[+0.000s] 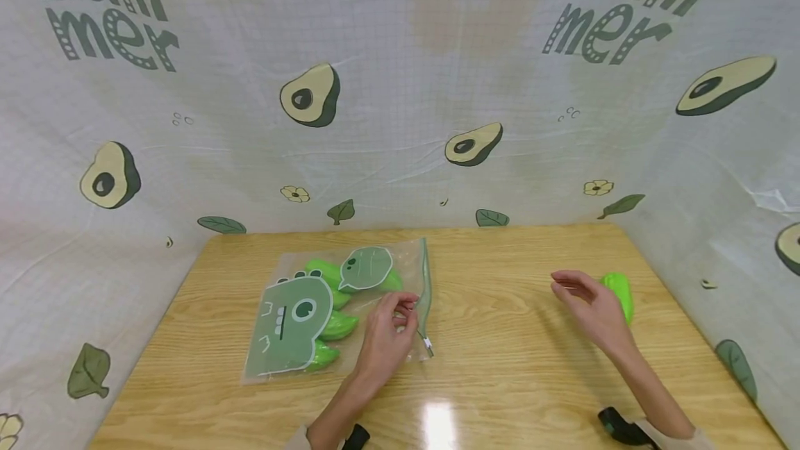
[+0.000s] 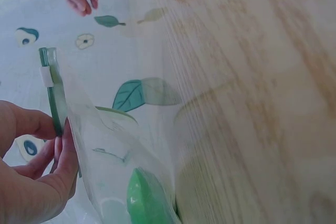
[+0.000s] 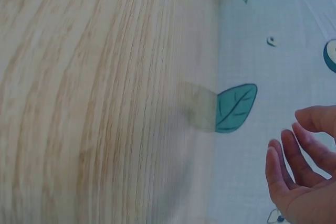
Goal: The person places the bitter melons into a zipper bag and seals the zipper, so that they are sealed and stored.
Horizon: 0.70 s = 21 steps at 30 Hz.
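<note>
A clear zip bag (image 1: 356, 363) with a green monster print lies on the left of the table. Inside it are several shiny, bright green pieces (image 1: 337, 326) with pointed ends, partly hidden by the print. My left hand (image 1: 389, 335) pinches the bag's right edge by the green zipper strip (image 2: 52, 103); a white slider (image 2: 46, 76) sits near the strip's end. Over the table's right side, my right hand (image 1: 594, 311) hovers with relaxed, bent fingers and nothing in them. Just behind it is a bright green, smooth, elongated object (image 1: 619, 294), partly covered by the hand.
The wooden table (image 1: 487, 339) is bordered at the back and both sides by a hanging white cloth (image 1: 387, 123) printed with avocados and leaves. Dark straps (image 1: 619, 428) show at both wrists.
</note>
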Available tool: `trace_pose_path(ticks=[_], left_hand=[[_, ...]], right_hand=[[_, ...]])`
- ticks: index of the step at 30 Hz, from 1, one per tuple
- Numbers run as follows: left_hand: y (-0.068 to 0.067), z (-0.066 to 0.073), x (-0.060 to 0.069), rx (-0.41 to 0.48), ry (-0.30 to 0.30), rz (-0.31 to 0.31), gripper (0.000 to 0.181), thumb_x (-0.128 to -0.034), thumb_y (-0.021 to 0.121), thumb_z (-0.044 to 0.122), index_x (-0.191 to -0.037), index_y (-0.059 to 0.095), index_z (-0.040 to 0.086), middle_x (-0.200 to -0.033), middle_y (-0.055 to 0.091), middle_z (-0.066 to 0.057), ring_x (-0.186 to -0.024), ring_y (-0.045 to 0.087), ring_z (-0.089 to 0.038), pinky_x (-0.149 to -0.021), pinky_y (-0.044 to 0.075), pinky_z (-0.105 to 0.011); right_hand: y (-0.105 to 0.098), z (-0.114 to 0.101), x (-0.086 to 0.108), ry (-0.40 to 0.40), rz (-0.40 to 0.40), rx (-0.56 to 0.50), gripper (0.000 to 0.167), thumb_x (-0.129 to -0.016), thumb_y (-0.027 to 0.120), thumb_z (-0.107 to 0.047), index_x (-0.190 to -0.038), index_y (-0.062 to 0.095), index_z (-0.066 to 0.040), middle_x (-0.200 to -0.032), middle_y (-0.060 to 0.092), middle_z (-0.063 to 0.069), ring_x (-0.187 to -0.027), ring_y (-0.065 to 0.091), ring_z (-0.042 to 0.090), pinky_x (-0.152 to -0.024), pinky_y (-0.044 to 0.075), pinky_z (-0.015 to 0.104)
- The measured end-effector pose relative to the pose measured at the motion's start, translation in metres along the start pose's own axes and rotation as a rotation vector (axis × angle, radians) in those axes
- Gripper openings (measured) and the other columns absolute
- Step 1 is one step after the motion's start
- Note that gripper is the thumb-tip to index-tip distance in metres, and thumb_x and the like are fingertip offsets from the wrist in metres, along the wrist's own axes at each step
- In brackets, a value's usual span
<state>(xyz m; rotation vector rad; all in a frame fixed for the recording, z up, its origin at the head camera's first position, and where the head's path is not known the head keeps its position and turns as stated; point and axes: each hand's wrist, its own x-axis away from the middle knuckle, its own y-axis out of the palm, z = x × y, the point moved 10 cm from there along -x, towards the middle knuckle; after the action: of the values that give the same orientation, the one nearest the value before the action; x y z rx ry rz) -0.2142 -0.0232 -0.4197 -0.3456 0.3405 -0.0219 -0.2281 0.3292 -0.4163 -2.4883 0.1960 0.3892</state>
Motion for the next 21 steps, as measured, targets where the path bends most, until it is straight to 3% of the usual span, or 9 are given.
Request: trace_pose_path(ticks=[3, 9, 16, 18, 21], left_hand=[[0.0, 0.002, 0.0, 0.004, 0.023, 0.004, 0.021, -0.0888, 0.063, -0.013, -0.107, 0.067, -0.004, -0.097, 0.063, -0.009, -0.086, 0.064, -0.019, -0.073, 0.06, -0.024], [-0.001, 0.002, -0.001, 0.012, 0.031, 0.006, 0.021, -0.0883, 0.063, -0.014, -0.107, 0.067, -0.005, -0.097, 0.063, -0.009, -0.085, 0.063, -0.019, -0.073, 0.06, -0.024], [-0.001, 0.001, -0.001, 0.013, 0.005, -0.004, 0.02, -0.0898, 0.063, -0.012, -0.108, 0.067, -0.003, -0.098, 0.062, -0.009, -0.087, 0.063, -0.02, -0.074, 0.06, -0.024], [-0.001, 0.0, -0.001, 0.012, 0.002, -0.005, 0.021, -0.0896, 0.063, -0.012, -0.108, 0.067, -0.003, -0.098, 0.062, -0.008, -0.087, 0.064, -0.02, -0.074, 0.06, -0.024], [-0.001, 0.0, 0.0, 0.012, 0.004, -0.004, 0.021, -0.0892, 0.063, -0.013, -0.107, 0.067, -0.003, -0.098, 0.063, -0.009, -0.087, 0.064, -0.019, -0.074, 0.06, -0.024]], right_hand=[[-0.007, 0.002, 0.002, 0.0, 0.023, 0.024, 0.029, -0.099, 0.069, -0.014, -0.124, 0.068, 0.001, -0.113, 0.066, -0.02, -0.1, 0.057, -0.016, -0.084, 0.046, 0.004], [-0.019, 0.008, 0.006, 0.024, 0.047, 0.082, 0.029, -0.099, 0.07, -0.017, -0.125, 0.069, -0.002, -0.119, 0.067, -0.001, -0.103, 0.052, -0.019, -0.082, 0.046, 0.005], [-0.034, 0.014, 0.011, 0.058, 0.09, 0.154, 0.029, -0.098, 0.071, -0.019, -0.123, 0.07, -0.003, -0.115, 0.064, -0.004, -0.099, 0.048, -0.021, -0.076, 0.044, 0.004], [-0.039, 0.017, 0.014, 0.077, 0.105, 0.188, 0.03, -0.098, 0.071, -0.021, -0.123, 0.07, -0.004, -0.117, 0.065, 0.001, -0.099, 0.052, -0.016, -0.074, 0.043, 0.005], [-0.045, 0.022, 0.017, 0.107, 0.12, 0.227, 0.031, -0.099, 0.071, -0.023, -0.124, 0.07, -0.004, -0.124, 0.066, 0.015, -0.106, 0.063, 0.011, -0.075, 0.042, 0.009]])
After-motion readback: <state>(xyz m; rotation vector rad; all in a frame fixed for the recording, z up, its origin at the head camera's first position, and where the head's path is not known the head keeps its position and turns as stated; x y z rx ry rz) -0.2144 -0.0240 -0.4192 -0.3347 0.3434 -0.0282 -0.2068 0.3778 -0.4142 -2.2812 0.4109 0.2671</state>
